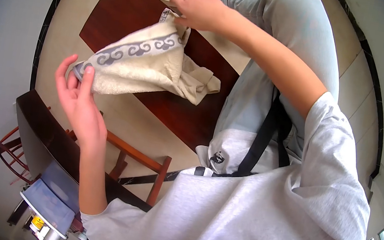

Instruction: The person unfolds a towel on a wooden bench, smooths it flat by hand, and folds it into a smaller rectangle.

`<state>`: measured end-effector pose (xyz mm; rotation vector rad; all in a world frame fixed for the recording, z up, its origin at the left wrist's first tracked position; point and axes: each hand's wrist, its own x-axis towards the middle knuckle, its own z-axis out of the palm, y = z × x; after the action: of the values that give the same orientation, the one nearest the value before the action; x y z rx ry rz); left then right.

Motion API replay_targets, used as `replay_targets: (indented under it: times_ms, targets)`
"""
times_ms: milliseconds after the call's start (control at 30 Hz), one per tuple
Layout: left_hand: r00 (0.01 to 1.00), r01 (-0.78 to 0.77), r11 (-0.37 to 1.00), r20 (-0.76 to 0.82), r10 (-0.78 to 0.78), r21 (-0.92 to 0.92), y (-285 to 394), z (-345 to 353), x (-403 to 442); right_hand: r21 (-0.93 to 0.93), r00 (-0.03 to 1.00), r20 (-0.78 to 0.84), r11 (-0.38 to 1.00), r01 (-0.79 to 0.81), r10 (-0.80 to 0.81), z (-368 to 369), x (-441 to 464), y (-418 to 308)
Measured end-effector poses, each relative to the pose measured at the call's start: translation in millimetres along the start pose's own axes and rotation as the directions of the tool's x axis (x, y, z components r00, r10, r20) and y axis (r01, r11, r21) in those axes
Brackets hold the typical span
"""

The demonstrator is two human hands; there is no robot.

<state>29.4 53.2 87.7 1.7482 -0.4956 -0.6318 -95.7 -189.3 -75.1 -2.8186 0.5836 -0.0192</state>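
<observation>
A cream towel [133, 75] with a grey scroll border [139, 49] is stretched between the two hands, in front of the dark red counter [111, 10], hiding the middle of it. The left hand [81, 110] pinches one corner, thumb on the near face, with the tips of some fingers out of sight behind the cloth. The right hand [204, 11] grips the upper edge beside a small label [164, 15], whose print is too small to read; its back faces the camera, so the exact finger contact is hard to make out. The towel's far end bunches in folds over the counter, and whether it touches the wood I cannot tell. At lower left, items beside a bluish tub [48, 205] are indistinct
</observation>
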Motion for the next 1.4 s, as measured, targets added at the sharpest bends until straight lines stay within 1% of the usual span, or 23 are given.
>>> replay_targets:
  times_ms: [67, 100, 133, 167, 200, 267, 300, 333, 400, 467, 533, 600, 667, 733, 767, 933, 1000, 1067, 1133, 1200, 1233, 1333, 1400]
  targets:
    - [0.983, -0.183, 0.98, 0.006, 0.183, 0.075, 4, 2, -5, 0.004, 0.999, 0.02, 1.0, 0.027, -0.027, 5, -2, -3]
    - [0.982, -0.19, 0.979, 0.013, 0.189, 0.076, 5, 3, -7, 0.037, 0.987, 0.156, 0.999, 0.021, -0.027, 3, 1, -8]
    - [0.937, -0.341, 0.92, -0.003, 0.348, 0.194, 4, 4, -11, 0.069, 0.957, 0.289, 0.998, 0.012, -0.032, 0, 2, -11]
    - [0.867, -0.473, 0.824, 0.001, 0.498, 0.312, 2, 4, -14, 0.11, 0.965, 0.26, 0.994, -0.006, -0.023, -2, -1, -14]
    - [0.865, -0.478, 0.821, 0.006, 0.502, 0.313, -3, 0, -16, 0.112, 0.967, 0.254, 0.994, -0.009, -0.02, -3, -1, -18]
    - [0.641, -0.751, 0.583, 0.133, 0.756, 0.309, -13, -9, -18, 0.362, 0.943, 0.331, 0.92, -0.153, 0.027, -4, 1, -23]
    - [0.58, -0.801, 0.507, 0.2, 0.79, 0.319, -12, -11, -19, 0.512, 0.932, 0.362, 0.841, -0.176, -0.025, -3, 4, -24]
    - [0.575, -0.806, 0.503, 0.206, 0.792, 0.314, -12, -13, -20, 0.513, 0.934, 0.357, 0.839, -0.18, -0.018, -1, 6, -23]
    - [0.456, -0.857, 0.321, 0.304, 0.837, 0.402, -13, -16, -19, 0.69, 0.852, 0.515, 0.635, -0.348, -0.093, -2, 8, -25]
    - [0.406, -0.874, 0.257, 0.329, 0.853, 0.413, -12, -17, -20, 0.655, 0.799, 0.592, 0.638, -0.404, -0.102, -4, 9, -28]
    - [0.325, -0.843, 0.058, 0.421, 0.847, 0.535, -8, -20, -22, 0.59, 0.763, 0.637, 0.705, -0.393, -0.109, -10, 5, -34]
    - [0.332, -0.844, 0.092, 0.378, 0.864, 0.529, -11, -17, -24, 0.588, 0.759, 0.643, 0.701, -0.405, -0.101, -2, 6, -34]
    - [0.3, -0.85, 0.059, 0.388, 0.871, 0.524, -9, -15, -24, 0.51, 0.808, 0.587, 0.801, -0.314, -0.056, 11, 6, -33]
    - [0.285, -0.824, 0.014, 0.393, 0.874, 0.567, -9, -18, -23, 0.515, 0.807, 0.588, 0.795, -0.321, -0.055, 14, 5, -32]
    - [0.273, -0.789, -0.03, 0.394, 0.878, 0.614, -8, -20, -22, 0.608, 0.808, 0.582, 0.708, -0.358, -0.091, 15, 4, -32]
    - [0.26, -0.821, 0.007, 0.363, 0.895, 0.571, -12, -24, -18, 0.798, 0.835, 0.517, 0.459, -0.391, -0.187, 23, 9, -32]
    - [0.257, -0.843, 0.015, 0.377, 0.89, 0.538, -12, -22, -17, 0.851, 0.878, 0.474, 0.291, -0.437, -0.068, 21, 9, -31]
    - [0.483, -0.781, 0.316, 0.2, 0.852, 0.539, -12, -15, -15, 0.868, 0.891, 0.453, 0.242, -0.434, -0.027, 16, 12, -27]
    - [0.55, -0.75, 0.378, 0.194, 0.813, 0.542, -9, -9, -12, 0.934, 0.947, 0.249, 0.207, -0.291, 0.205, 8, 15, -24]
    - [0.699, -0.675, 0.592, 0.123, 0.705, 0.441, -7, -4, -10, 0.946, 0.934, 0.26, 0.13, -0.297, 0.244, -12, 16, -19]
    - [0.729, -0.652, 0.617, 0.141, 0.67, 0.441, -5, -4, -8, 0.952, 0.916, 0.277, 0.048, -0.303, 0.292, -23, 15, -15]
    - [0.804, -0.578, 0.71, 0.135, 0.579, 0.403, -1, -3, -3, 0.974, 0.9, 0.199, 0.02, -0.224, 0.387, -44, 17, -1]
    - [0.817, -0.562, 0.725, 0.132, 0.561, 0.399, 0, -7, 0, 0.974, 0.916, 0.166, 0.082, -0.21, 0.365, -53, 20, 12]
